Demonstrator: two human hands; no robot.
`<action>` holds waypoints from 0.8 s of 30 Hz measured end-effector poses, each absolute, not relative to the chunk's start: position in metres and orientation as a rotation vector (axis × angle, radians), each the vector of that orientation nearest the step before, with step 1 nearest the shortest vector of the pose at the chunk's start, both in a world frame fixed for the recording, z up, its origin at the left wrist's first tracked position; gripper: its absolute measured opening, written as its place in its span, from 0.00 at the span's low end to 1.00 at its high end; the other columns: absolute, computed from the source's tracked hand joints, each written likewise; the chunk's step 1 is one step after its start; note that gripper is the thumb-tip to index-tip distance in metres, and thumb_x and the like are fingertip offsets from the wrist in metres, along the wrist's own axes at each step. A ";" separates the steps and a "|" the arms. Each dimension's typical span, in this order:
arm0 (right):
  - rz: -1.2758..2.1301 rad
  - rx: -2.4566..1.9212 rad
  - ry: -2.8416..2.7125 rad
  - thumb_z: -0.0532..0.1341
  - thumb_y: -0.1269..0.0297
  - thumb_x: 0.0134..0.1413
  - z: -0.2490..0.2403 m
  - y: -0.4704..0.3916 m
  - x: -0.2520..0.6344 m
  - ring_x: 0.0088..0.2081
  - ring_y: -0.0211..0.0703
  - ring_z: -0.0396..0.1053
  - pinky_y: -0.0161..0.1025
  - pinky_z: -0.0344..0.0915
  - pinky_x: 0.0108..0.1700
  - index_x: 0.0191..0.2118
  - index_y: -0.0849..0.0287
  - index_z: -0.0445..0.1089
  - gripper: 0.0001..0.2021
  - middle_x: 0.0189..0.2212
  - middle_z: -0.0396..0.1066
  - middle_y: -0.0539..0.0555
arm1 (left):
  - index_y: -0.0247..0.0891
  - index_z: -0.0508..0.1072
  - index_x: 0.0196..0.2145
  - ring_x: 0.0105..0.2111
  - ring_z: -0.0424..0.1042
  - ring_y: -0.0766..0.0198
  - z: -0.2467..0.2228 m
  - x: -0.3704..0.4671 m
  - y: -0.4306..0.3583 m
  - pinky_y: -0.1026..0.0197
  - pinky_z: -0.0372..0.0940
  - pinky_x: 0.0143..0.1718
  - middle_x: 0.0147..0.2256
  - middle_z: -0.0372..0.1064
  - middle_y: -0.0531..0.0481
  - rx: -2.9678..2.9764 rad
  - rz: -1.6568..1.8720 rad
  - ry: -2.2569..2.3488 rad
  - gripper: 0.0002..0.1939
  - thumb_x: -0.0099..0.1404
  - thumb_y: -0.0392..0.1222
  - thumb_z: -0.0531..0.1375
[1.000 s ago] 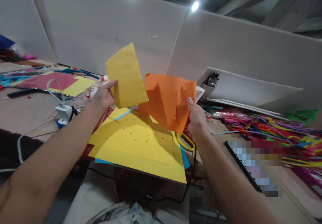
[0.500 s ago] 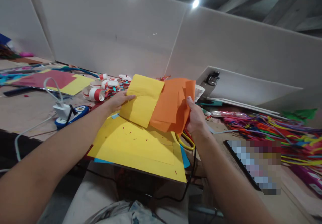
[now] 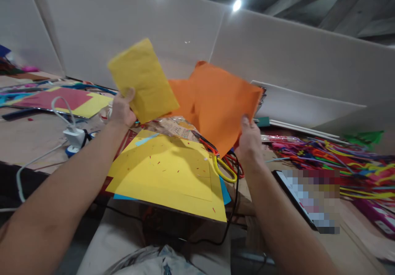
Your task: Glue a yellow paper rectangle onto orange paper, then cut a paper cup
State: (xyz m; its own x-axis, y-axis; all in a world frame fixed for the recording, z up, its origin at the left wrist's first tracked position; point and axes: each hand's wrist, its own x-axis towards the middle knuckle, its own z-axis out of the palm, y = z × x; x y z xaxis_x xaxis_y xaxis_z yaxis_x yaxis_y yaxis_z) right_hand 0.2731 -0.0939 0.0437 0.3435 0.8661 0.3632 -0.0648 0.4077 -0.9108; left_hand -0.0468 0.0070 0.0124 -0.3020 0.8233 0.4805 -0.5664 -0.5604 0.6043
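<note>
My left hand (image 3: pixel 122 109) grips a small yellow paper sheet (image 3: pixel 143 79), thumb on its face, and holds it up tilted to the left. In my right hand (image 3: pixel 249 140) is an orange paper sheet (image 3: pixel 220 98), pinched at its lower right edge. More orange paper (image 3: pixel 180 94) spans the space between, partly behind the yellow sheet; whether it is a separate piece I cannot tell. Below my hands lies a large yellow sheet (image 3: pixel 166 172) strewn with tiny red scraps. Scissors with a yellow handle (image 3: pixel 217 171) lie at its right edge, with red handles (image 3: pixel 210 146) close by.
On the left are a white charger (image 3: pixel 74 137) with its cable and a pink-and-yellow paper stack (image 3: pixel 66 98). To the right lie a tablet-like device (image 3: pixel 293 196), partly blurred, and heaped coloured pipe cleaners (image 3: pixel 333 157). A white panel (image 3: pixel 138 24) stands behind the table.
Both hands have lifted and spread apart. The yellow sheet has moved up and left, and the orange paper has opened out wider. A clear plastic package and scissors now show beneath.
</note>
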 end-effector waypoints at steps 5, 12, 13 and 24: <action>0.856 -1.147 -2.188 0.57 0.67 0.54 0.034 -0.131 0.247 0.43 0.45 0.73 0.43 0.68 0.48 0.43 0.54 0.76 0.14 0.38 0.77 0.48 | 0.36 0.68 0.44 0.52 0.69 0.61 0.029 -0.071 0.003 0.51 0.60 0.59 0.48 0.74 0.49 0.942 2.194 0.298 0.17 0.58 0.40 0.66; 1.354 -0.558 -2.778 0.50 0.82 0.54 0.078 -0.181 0.228 0.52 0.35 0.70 0.34 0.63 0.54 0.53 0.46 0.71 0.29 0.50 0.73 0.45 | 0.34 0.65 0.49 0.51 0.70 0.61 0.024 -0.076 0.007 0.49 0.60 0.58 0.50 0.73 0.47 0.873 2.130 0.425 0.18 0.62 0.37 0.62; 1.309 -0.537 -2.748 0.50 0.82 0.55 0.085 -0.181 0.232 0.52 0.35 0.70 0.35 0.64 0.54 0.53 0.47 0.71 0.27 0.50 0.73 0.46 | 0.35 0.66 0.48 0.51 0.70 0.61 0.024 -0.074 0.007 0.49 0.59 0.58 0.49 0.73 0.48 0.879 2.120 0.421 0.18 0.60 0.36 0.63; 0.164 -0.653 -2.649 0.54 0.76 0.58 0.062 -0.158 0.260 0.55 0.44 0.67 0.56 0.51 0.63 0.51 0.47 0.72 0.21 0.48 0.75 0.50 | 0.36 0.64 0.53 0.55 0.65 0.64 0.033 -0.080 0.000 0.53 0.58 0.60 0.49 0.74 0.49 0.777 2.050 0.420 0.18 0.66 0.37 0.57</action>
State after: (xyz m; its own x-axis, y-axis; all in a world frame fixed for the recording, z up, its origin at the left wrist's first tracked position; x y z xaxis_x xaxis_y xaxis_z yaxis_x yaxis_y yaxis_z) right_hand 0.2600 -0.1580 0.0617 -0.8082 0.4679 0.3574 0.4204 0.8836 -0.2063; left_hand -0.0804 0.0005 0.0329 -0.4187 0.8304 0.3676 -0.6192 -0.5571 0.5534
